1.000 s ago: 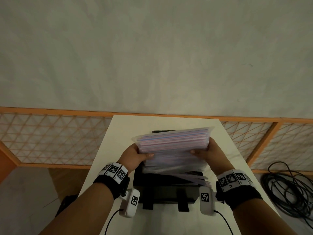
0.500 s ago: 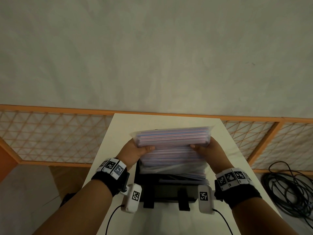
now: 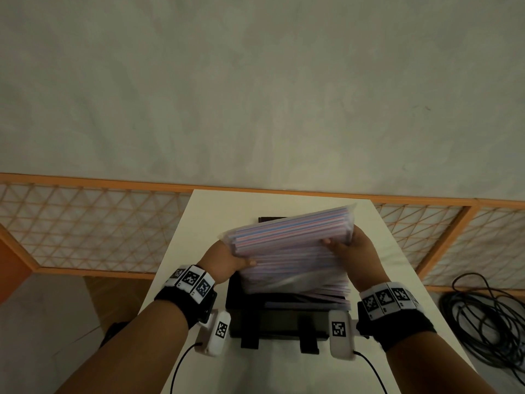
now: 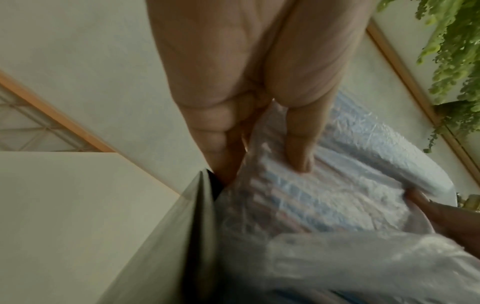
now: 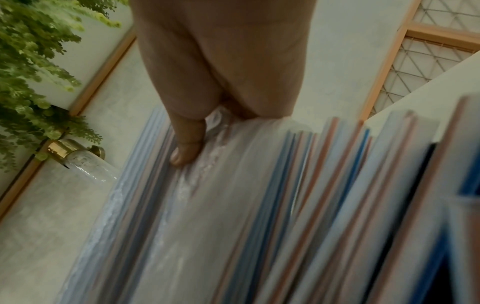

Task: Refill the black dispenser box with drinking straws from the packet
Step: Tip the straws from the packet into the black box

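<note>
Two hands hold one packet over a pale surface (image 3: 397, 351), which reaches away toward a grey wall and an orange-framed lattice screen (image 3: 85, 228). On that surface stands the black dispenser box (image 3: 278, 322), its top open and lying under the packet. The clear packet (image 3: 292, 237) of pink, blue and white drinking straws (image 3: 326, 292) is held above the box, tilted so that its right end sits higher than its left. Loose straws stick out below the packet at the right side, over the box opening; whether they touch the box cannot be told. The left hand (image 3: 224, 261) grips the packet's lower left end, thumb on the near face and fingers wrapped behind. The right hand (image 3: 355, 245) grips the raised right end, thumb pressed on the near face of the plastic. A coil of black cable (image 3: 488, 317) lies on the floor at the right of the surface.
</note>
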Tool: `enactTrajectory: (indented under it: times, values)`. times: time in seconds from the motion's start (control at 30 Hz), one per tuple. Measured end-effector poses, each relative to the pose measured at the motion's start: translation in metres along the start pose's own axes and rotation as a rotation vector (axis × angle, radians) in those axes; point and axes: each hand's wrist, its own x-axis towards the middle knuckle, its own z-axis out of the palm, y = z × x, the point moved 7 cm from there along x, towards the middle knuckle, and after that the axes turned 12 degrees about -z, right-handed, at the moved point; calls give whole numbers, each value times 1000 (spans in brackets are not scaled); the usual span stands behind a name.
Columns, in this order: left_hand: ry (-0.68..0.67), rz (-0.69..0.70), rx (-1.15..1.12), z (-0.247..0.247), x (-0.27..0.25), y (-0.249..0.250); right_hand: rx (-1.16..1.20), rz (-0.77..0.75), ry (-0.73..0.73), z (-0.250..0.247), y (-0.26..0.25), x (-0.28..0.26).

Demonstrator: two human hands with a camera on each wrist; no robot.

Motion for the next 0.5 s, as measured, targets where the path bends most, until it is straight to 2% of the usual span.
enactTrajectory:
  times: [0.1, 0.2, 0.23, 0.3, 0.37, 0.5]
  values:
    - [83, 36, -18, -6, -3, 5, 0, -7, -64, 4, -2, 1]
    - [119, 38, -78, -9, -3, 3, -111, 3, -260, 12, 5, -2]
    - [126, 46, -102, -10, -3, 4, -106, 46, -262, 13, 11, -5]
    - [145, 83, -113, -10, -4, 9, -66, 141, -168, 8, 21, -12]
    - [145, 104, -93, -9, -5, 13, -136, 168, -92, 2, 27, -13]
    - [95, 58, -40, -4, -1, 8, -224, 174, -40, -5, 29, -8]
